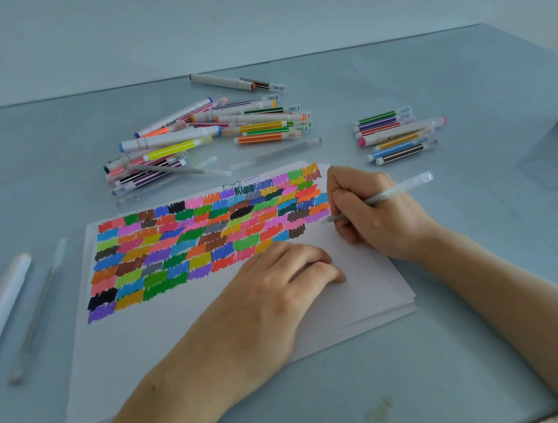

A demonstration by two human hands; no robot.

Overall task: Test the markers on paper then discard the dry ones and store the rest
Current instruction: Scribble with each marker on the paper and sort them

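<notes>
Head view: right hand (371, 215) grips pen (386, 196) — tip lower-left (on paper (358, 292)).

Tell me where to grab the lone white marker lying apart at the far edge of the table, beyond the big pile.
Grip the white marker around its plain white barrel, mid-length, coming from above with fingers pinching across it. It lies flat and alone on the table, slanting from far left to near right, so both long sides are free; the big pile sits nearer.

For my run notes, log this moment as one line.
step: testing | right hand: grip on pale pen, tip at paper | left hand: resting on paper | big marker pile: behind paper
</notes>
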